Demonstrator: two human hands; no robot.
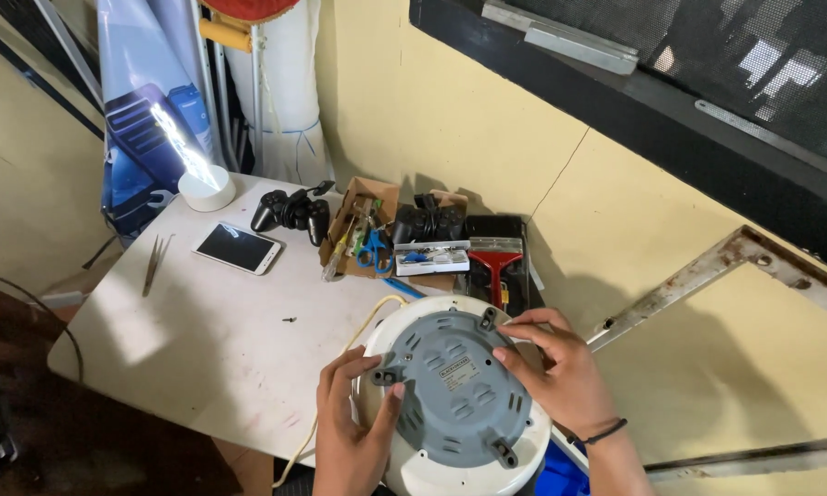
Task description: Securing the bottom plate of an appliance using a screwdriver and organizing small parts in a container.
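Upside down at the near edge of the white desk: a round white appliance with a grey base plate facing up, hanging partly past the desk's rim. Left hand spread against the near-left side, fingertips touching the grey plate beside one of its small feet; right hand laid open over the far-right edge, fingers flat on the rim, a dark band at the wrist. Neither pinching anything, both simply steadying. Main risk, judged from the overhang: a slip off the edge if either palm lifts, since much of the round body seems to sit beyond the desk. A pale cord trailing from under the appliance down over the desk edge, easy to snag with a knee or elbow and likely to drag the whole thing along. A tiny dark screw lying loose on the bare surface, well apart from the hands, prone to rolling away or getting swept off by a sleeve. Farther back, near the wall: a phone, tweezers, two black game controllers, a cardboard box of tools with blue scissors, and a red-handled scraper, all within reach of a careless sweep. Smooth plastic under bare fingers, so a poor hold if tilted.
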